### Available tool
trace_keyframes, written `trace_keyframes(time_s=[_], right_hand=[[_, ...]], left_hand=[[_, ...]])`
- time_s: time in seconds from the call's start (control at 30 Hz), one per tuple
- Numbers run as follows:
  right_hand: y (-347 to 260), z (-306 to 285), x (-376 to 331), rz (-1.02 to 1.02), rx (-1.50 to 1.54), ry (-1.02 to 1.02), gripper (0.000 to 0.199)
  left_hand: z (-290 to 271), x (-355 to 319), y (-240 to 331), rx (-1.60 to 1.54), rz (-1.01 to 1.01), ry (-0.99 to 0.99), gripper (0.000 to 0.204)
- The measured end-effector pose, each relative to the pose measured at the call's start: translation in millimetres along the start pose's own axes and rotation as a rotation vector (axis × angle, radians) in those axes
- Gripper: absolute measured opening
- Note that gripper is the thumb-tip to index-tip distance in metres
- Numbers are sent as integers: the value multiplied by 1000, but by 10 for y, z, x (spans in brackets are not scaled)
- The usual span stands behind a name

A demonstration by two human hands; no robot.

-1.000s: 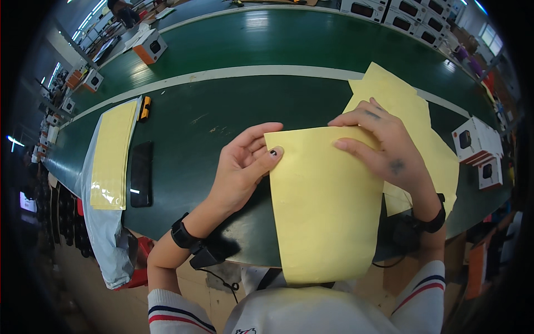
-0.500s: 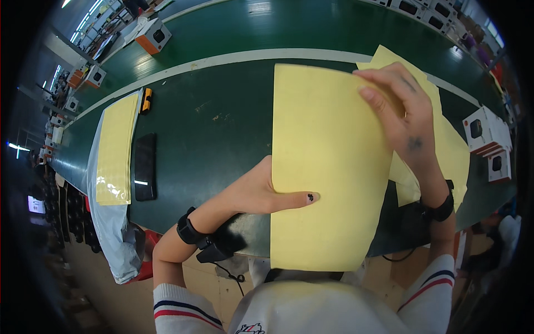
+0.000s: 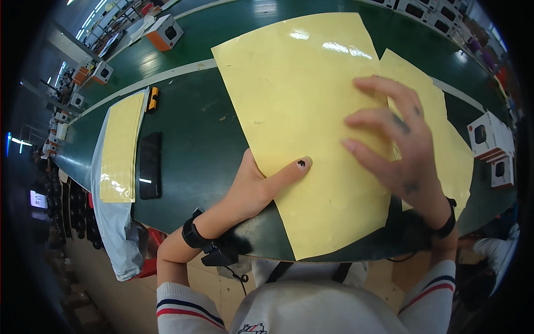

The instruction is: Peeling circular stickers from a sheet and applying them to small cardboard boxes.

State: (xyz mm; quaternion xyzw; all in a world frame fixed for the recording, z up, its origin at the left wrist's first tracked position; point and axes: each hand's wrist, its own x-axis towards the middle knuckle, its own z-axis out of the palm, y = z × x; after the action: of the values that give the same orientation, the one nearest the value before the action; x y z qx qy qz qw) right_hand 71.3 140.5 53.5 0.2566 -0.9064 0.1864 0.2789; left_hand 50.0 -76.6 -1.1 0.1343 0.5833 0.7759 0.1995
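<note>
status: one yellow glossy sheet (image 3: 311, 67) in hand, centre of frame, slanting from upper middle to lower middle, over the green table (image 3: 189, 122). left hand (image 3: 253, 186), centre-left: thumb pressed on the sheet's upper face near its left edge, fingers hidden beneath; reads as a pinch. right hand (image 3: 403, 142), right of centre: fingers spread and bent over the sheet's right part; cannot tell whether the tips touch.

done, as far as visible: this sheet is out singly, spread nearly flat, one side gripped. no folds or attached parts seen on it.

left, by judgement: this sheet is not set down, so its handling looks mid-way. more loose yellow sheets (image 3: 453, 150) lie overlapping at right of frame; count unclear. a neat stack of yellow sheets (image 3: 119, 150) lies on a pale plastic bag (image 3: 119, 239) at left of frame, a black slab (image 3: 150, 167) just beside it; neither hand is on these.
</note>
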Motion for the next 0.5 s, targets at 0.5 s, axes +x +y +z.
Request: trace_keyframes(time_s=[0.5], right_hand=[[-254,149,-68,22,232,-18,24]], left_hand=[[89,-159,-19,341,246,20,18]])
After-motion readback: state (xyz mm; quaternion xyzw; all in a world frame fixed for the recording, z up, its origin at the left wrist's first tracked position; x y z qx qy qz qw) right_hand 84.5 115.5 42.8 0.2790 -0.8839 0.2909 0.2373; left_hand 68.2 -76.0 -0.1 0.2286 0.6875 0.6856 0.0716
